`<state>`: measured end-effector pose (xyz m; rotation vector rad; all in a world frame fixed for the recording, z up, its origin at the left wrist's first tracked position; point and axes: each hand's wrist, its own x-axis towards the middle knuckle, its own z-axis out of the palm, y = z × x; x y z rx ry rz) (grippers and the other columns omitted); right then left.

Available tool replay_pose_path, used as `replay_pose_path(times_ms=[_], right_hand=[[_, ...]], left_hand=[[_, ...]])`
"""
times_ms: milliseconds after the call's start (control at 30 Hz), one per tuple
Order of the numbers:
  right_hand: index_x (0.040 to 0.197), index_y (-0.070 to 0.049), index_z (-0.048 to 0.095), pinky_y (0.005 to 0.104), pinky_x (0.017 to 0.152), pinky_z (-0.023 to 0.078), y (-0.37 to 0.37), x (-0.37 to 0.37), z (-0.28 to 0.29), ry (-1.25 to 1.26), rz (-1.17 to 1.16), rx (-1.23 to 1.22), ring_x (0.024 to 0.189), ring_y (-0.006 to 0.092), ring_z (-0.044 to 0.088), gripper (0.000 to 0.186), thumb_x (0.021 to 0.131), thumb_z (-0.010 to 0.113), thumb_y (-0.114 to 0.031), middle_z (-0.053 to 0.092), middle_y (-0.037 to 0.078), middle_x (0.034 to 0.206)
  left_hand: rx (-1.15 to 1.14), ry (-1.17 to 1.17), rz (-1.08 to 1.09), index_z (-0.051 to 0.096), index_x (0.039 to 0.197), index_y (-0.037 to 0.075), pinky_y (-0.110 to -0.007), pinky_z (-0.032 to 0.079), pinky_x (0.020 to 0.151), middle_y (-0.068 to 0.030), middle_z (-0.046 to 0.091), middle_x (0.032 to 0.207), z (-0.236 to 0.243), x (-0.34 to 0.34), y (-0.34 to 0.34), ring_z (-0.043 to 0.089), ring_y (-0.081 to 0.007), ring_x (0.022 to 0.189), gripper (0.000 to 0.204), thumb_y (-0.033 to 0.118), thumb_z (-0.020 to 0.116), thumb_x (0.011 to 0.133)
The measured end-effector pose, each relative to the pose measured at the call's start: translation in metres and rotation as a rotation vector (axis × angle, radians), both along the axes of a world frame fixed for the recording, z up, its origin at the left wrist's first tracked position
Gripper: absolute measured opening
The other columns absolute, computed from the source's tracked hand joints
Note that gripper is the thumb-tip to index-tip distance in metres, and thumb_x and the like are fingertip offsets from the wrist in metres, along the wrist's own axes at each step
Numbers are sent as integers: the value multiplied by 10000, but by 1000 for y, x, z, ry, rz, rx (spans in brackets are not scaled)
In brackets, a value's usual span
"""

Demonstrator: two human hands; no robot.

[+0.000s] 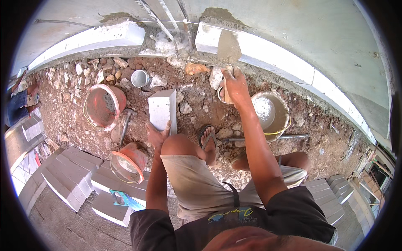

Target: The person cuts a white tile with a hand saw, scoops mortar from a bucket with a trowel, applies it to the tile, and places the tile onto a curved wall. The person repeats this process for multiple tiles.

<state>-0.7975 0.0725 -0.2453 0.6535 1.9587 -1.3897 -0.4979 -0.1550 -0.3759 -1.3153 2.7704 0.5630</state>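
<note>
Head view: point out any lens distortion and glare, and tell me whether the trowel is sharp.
Head view: black surrounds the round fisheye image, and the white block row looks curved; head view, that row is nearly washed out, with bright glare inside the right-hand bucket; head view, the trowel in the right hand looks fairly sharp.

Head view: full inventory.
Trowel: one, grey, top centre
Held block: one, grey, centre
Wall blocks: several, white, top
Stacked blocks: many, grey, lower corners
Buckets: two, orange, left
Third bucket: one, cream, right
Pail: one, grey, upper left
Hammer: one, grey, left
Handsaw: one, blue, lower left
Metal bar: one, grey, right
Rebars: three, grey, top
String: one, white, top
Rubble: plentiful, brown, ground
Person: one, blue garment, left
Left hand: one, on block
Right hand: one, on trowel
</note>
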Motion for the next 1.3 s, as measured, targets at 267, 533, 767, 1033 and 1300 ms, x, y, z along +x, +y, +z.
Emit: replay_pose_path(times_ms=[267, 533, 767, 1033, 1300], right_hand=[[1482, 35, 400, 314, 444, 491, 32, -6, 11, 50, 179, -152, 539, 146, 606, 591, 1042, 599, -307, 614, 61, 782], [1398, 5, 492, 299, 478, 508, 48, 21, -25, 297, 238, 77, 512, 153, 592, 519, 1069, 525, -395, 624, 67, 775], [1429, 17, 458, 273, 389, 461, 46, 13, -20, 240, -75, 7, 506, 131, 589, 537, 1071, 527, -378, 609, 67, 781], [1518, -28, 482, 542, 954, 538, 49, 3, -32, 505, 544, 298, 1033, 268, 704, 649, 1037, 550, -459, 711, 194, 1158], [1287, 30, 652, 282, 440, 517, 387, -25, -38, 345, -151, 387, 534, 155, 636, 570, 973, 645, -445, 690, 122, 806]], left_hand=[[78, 24, -34, 460, 1413, -41, -540, 483, 984, -326, 583, 1335, -21, 21, -48, 596, -525, 1195, 943, 590, 808, 804], [169, 282, -65, 555, 1319, -62, -497, 481, 977, -315, 660, 1173, -4, 6, -63, 648, -455, 1099, 817, 554, 809, 846], [252, 343, -76, 585, 1267, -80, -474, 481, 977, -292, 668, 1161, -14, 10, -81, 653, -388, 1087, 707, 480, 798, 891], [255, 338, -50, 532, 1343, -114, -444, 478, 995, -287, 664, 1200, -19, 11, -86, 643, -354, 1088, 762, 456, 789, 907], [335, 361, -63, 543, 1305, -131, -454, 474, 963, -273, 643, 1174, -16, 10, -97, 609, -352, 1063, 718, 462, 736, 949]])
